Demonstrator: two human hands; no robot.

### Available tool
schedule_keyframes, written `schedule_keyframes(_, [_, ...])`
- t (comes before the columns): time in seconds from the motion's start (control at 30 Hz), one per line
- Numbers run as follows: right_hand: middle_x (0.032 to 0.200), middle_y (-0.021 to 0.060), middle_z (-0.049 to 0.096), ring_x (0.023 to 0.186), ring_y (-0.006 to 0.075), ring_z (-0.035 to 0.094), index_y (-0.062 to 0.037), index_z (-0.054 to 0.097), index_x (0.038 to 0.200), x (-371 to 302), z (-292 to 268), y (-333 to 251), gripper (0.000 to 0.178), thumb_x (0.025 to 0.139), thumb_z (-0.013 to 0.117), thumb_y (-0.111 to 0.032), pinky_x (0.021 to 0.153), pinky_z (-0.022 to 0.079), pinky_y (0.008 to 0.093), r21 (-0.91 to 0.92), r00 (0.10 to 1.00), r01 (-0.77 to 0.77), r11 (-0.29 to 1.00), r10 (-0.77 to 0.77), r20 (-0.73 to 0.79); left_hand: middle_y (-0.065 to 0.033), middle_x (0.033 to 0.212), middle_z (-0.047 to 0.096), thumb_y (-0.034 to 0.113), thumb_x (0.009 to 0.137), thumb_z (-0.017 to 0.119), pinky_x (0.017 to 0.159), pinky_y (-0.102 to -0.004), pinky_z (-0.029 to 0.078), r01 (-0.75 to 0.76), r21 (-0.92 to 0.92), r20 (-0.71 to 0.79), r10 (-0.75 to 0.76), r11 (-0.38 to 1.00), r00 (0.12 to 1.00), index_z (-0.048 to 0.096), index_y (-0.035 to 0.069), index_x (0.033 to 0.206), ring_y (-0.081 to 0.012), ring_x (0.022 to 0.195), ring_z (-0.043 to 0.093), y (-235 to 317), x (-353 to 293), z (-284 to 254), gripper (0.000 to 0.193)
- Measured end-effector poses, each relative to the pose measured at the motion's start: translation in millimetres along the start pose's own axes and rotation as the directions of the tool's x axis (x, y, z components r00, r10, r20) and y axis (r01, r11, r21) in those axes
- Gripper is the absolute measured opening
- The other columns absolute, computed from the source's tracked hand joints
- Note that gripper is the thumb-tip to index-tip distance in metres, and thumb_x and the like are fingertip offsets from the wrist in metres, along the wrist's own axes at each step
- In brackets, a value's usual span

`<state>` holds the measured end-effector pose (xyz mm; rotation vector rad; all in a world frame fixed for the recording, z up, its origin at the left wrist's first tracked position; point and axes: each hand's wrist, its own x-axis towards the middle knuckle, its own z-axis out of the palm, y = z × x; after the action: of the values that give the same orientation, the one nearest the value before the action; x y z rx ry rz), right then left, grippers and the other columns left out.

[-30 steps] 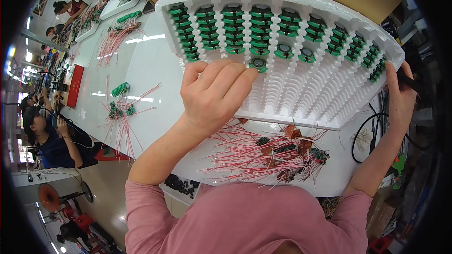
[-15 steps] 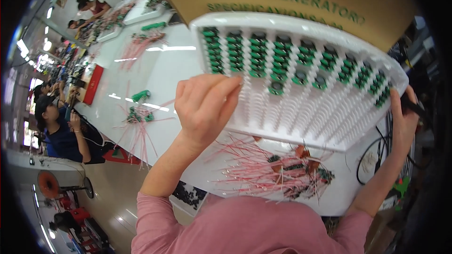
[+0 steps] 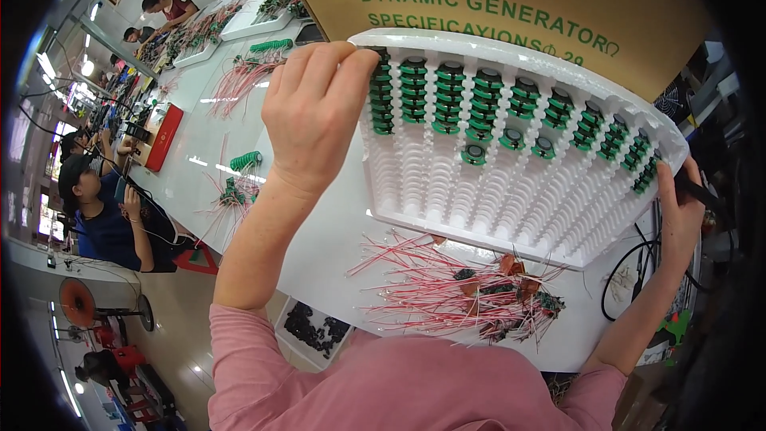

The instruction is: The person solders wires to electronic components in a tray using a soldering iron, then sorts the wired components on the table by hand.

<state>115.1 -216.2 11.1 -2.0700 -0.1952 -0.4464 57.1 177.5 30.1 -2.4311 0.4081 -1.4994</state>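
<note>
A white foam tray (image 3: pixel 511 223) with ridged slots is held tilted up in front of me. Columns of small round green-and-black parts (image 3: pixel 486 104) fill its upper slots; the lower slots show bare foam. My left hand (image 3: pixel 313 116) is closed at the tray's upper left corner, thumb and fingers pinching the rim. At the right corner, my right hand (image 3: pixel 678 211) grips the tray edge, with its fingers partly hidden behind it. Below the tray, a heap of red and white wires (image 3: pixel 447 287) with dark and green parts lies on the table.
A large cardboard box (image 3: pixel 511 0) stands behind the tray. Green parts with wires (image 3: pixel 235 187) lie on the white table (image 3: pixel 319 263) at left. Beneath its near edge sits a bin of black pieces (image 3: pixel 315 331). A black cable (image 3: pixel 610 287) loops at right. Co-workers sit at far left.
My left hand has moved up along the tray's left side to its upper left corner. The tray has shifted slightly and tilts a little differently. My right hand stays at the right corner.
</note>
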Motion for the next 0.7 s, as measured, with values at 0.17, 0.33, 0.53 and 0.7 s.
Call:
schedule_keyframes(0.17, [0.087, 0.0004, 0.054, 0.08, 0.0066, 0.048, 0.0005, 0.052, 0.1, 2, 5, 2, 0.025, 0.081, 0.06, -0.012, 0.073, 0.037, 0.0185, 0.035, 1.0, 0.006, 0.999, -0.006, 0.001, -0.0037, 0.082, 0.056, -0.001, 0.066, 0.064, 0.057, -0.0267, 0.047, 0.122, -0.189, -0.022, -0.128, 0.974, 0.991, 0.058, 0.006, 0.083, -0.0172, 0.071, 0.057, 3, -8, -1, 0.02])
schedule_keyframes(0.33, [0.087, 0.0001, 0.054, 0.081, 0.0064, 0.048, -0.0003, 0.053, 0.099, 6, 5, 6, 0.023, 0.08, 0.061, -0.012, 0.074, 0.037, 0.0189, 0.036, 0.999, -0.021, 0.999, 0.019, 0.042, -0.0106, 0.086, 0.058, -0.006, 0.067, 0.064, 0.059, -0.0285, 0.049, 0.129, -0.368, 0.007, -0.136, 0.921, 0.991, 0.06, 0.002, 0.084, -0.0219, 0.072, 0.059, 22, -22, -22, 0.02])
schedule_keyframes(0.53, [0.083, -0.0002, 0.055, 0.075, 0.0055, 0.048, 0.0003, 0.054, 0.1, 4, 10, 0, 0.027, 0.079, 0.062, -0.014, 0.069, 0.038, 0.0178, 0.059, 0.999, -0.045, 0.997, 0.045, 0.005, -0.0016, 0.083, 0.058, 0.008, 0.062, 0.059, 0.057, -0.0242, 0.038, 0.029, -0.404, 0.135, 0.029, 0.914, 0.99, 0.061, 0.008, 0.082, -0.0145, 0.075, 0.058, 72, -47, -27, 0.021])
schedule_keyframes(0.7, [0.078, -0.0013, 0.055, 0.069, 0.0042, 0.046, -0.0001, 0.055, 0.1, 4, 3, 1, 0.029, 0.078, 0.065, -0.017, 0.062, 0.037, 0.0168, 0.005, 0.999, -0.041, 0.999, 0.041, -0.018, -0.0003, 0.082, 0.06, 0.0, 0.06, 0.066, 0.055, -0.0243, 0.034, 0.066, -0.515, 0.116, -0.007, 0.855, 0.993, 0.059, 0.009, 0.084, -0.0132, 0.07, 0.057, 104, -39, -16, 0.027])
